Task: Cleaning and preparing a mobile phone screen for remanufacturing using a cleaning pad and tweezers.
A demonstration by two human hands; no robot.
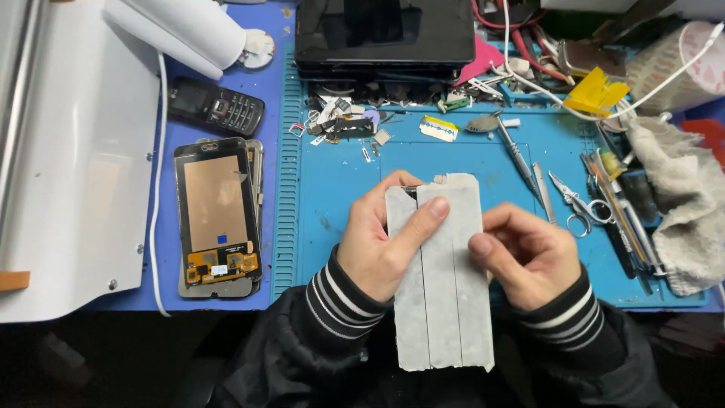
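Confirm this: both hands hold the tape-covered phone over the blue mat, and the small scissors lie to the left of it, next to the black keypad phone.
Wrong on one point. Both hands, left and right, do hold the tape-covered phone over the blue mat, but the small scissors lie to its right, among the tools. The head view shows this.

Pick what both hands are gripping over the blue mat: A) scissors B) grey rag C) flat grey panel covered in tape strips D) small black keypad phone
C: the left hand and right hand clasp the flat grey taped panel from either side, left thumb pressed on its face; the keypad phone, scissors and rag lie untouched.
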